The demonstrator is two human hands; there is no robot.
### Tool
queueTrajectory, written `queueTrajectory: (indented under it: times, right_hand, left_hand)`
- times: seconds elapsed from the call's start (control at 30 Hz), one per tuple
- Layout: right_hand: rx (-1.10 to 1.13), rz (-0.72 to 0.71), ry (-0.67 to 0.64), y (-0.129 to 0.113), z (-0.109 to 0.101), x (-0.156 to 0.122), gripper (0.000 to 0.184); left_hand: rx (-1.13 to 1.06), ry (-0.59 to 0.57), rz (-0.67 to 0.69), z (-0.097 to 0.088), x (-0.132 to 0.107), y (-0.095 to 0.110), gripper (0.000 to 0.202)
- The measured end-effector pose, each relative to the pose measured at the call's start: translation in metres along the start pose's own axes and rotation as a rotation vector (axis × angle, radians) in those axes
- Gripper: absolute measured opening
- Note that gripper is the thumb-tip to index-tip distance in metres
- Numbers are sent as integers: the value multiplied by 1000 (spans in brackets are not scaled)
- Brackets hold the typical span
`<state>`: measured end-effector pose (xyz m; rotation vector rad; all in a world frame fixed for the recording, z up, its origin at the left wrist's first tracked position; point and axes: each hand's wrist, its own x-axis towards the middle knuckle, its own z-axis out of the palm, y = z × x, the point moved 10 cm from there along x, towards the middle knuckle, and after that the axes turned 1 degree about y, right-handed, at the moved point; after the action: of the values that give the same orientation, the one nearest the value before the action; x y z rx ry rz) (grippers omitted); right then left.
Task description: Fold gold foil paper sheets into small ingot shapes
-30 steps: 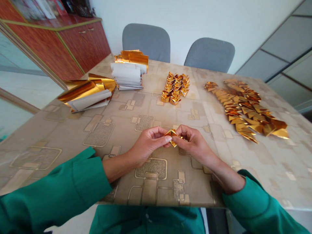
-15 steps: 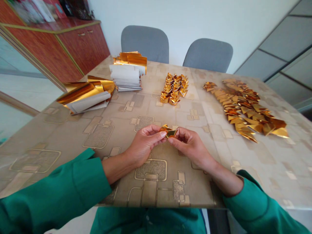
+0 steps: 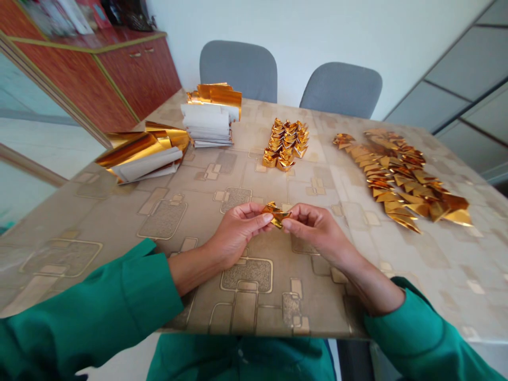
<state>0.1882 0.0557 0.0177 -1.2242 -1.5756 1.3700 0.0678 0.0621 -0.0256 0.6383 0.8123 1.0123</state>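
A small folded gold foil paper ingot is held up between my two hands above the near part of the table. My left hand pinches its left end between thumb and fingers. At the other end, the thumb and fingers of my right hand are closed on its right tip. The fingertips cover both ends of the piece. Beyond my hands, finished-looking gold paper ingots stand packed in short rows on the table.
On the patterned tablecloth, flat folded gold pieces lie in overlapping rows at right. A white-backed paper stack and curled gold sheets lie at left. Two grey chairs stand behind the table; a wooden cabinet is far left.
My right fingers have shifted slightly on the right end of the paper ingot. Its front side has tilted and its shape looks more spread. The camera view has shifted a little.
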Motion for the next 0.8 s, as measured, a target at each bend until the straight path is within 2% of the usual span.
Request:
queueTrajectory:
  times: [0.2, 0.4, 0.63, 0.8]
  right_hand:
    - [-133, -88, 176, -8, -9, -3, 30]
    - [-37, -33, 30, 0, 5, -3, 29]
    - [-139, -128, 20, -3, 8, -2, 32]
    - [-47, -81, -37, 5, 11, 1, 33]
  left_hand:
    - [-1, 10, -7, -1, 0, -1, 24]
    - [7, 20, 47, -3, 1, 4, 24]
    - [-32, -38, 24, 2, 1, 2, 24]
    - [-12, -68, 44, 4, 1, 4, 23]
